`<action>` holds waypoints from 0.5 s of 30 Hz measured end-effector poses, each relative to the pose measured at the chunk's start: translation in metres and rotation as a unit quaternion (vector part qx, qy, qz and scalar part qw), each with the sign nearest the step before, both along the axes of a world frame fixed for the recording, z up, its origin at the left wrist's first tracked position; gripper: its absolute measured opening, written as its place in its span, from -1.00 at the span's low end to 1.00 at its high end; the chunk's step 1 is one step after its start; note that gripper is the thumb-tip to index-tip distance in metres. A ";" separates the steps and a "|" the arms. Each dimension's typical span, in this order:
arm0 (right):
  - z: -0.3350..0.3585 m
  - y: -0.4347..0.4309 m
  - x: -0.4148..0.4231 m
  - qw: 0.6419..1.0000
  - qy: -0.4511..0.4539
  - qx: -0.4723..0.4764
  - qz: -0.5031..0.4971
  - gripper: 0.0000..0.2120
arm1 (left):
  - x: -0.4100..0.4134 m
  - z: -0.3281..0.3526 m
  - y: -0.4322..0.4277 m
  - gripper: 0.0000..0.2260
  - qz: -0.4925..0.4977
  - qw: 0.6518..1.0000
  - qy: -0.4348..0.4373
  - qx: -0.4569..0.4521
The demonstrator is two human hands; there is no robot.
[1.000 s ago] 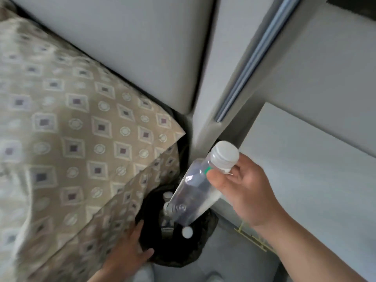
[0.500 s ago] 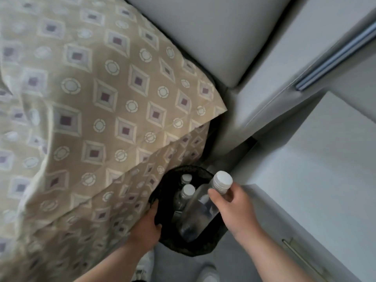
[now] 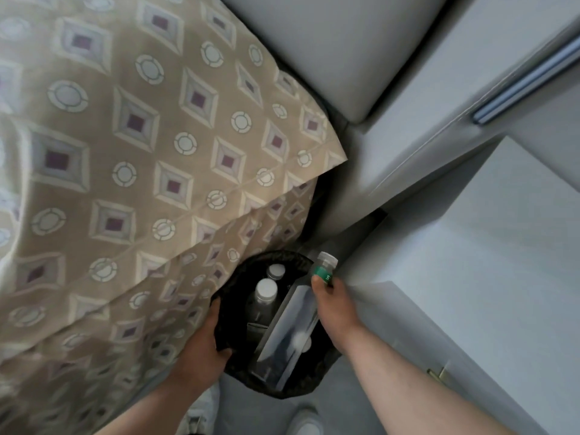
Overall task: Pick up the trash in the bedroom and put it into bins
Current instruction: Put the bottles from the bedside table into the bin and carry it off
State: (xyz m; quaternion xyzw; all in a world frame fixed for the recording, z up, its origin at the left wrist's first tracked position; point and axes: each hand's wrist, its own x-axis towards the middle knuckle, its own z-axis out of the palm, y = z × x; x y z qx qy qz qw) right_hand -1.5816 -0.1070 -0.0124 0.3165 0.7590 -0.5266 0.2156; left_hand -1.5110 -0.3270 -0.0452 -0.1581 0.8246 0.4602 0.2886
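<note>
The right hand [image 3: 335,307] pinches a clear bottle [image 3: 290,331] just below its green-banded neck, the bottle tilted with its base inside the black-lined bin [image 3: 298,391]. The left hand [image 3: 201,350] grips the bin's left rim beside the patterned bedspread [image 3: 141,158]. Two capped bottles [image 3: 266,296] stand inside.

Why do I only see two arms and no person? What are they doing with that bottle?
The camera sits on the person's head and looks down, so you only see their arms. It is the only view. The left hand grips the rim of the black bin, which stands beside the patterned bedspread. The right hand pinches a clear plastic bottle near its cap, its lower end inside the bin. Two more capped bottles stand in there. The person is putting trash away.
</note>
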 end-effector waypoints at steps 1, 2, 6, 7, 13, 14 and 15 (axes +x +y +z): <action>-0.001 0.002 0.003 1.000 -0.011 0.004 0.009 -0.75 | 0.001 0.001 0.000 -0.24 0.004 1.000 -0.001 0.015; -0.002 0.005 0.006 1.000 -0.018 0.005 0.019 -0.73 | 0.001 0.003 -0.001 -0.23 0.014 0.999 0.000 0.034; -0.002 0.018 0.026 0.996 -0.036 0.042 0.074 -0.71 | -0.005 0.013 0.000 -0.41 0.079 0.991 -0.013 0.109; -0.001 0.022 0.033 0.993 -0.033 0.075 0.081 -0.66 | -0.007 0.014 0.002 -0.48 0.096 0.988 -0.015 0.122; 0.016 0.033 0.058 0.999 -0.031 0.018 0.027 -0.70 | -0.026 0.038 0.023 -0.58 0.147 0.981 -0.014 0.125; 0.020 0.032 0.057 0.998 -0.040 -0.038 0.008 -0.66 | -0.029 0.039 0.024 -0.52 0.157 0.980 -0.022 0.125; 0.022 0.031 0.055 0.996 -0.045 -0.075 -0.001 -0.59 | -0.029 0.036 0.023 -0.47 0.165 0.978 -0.034 0.125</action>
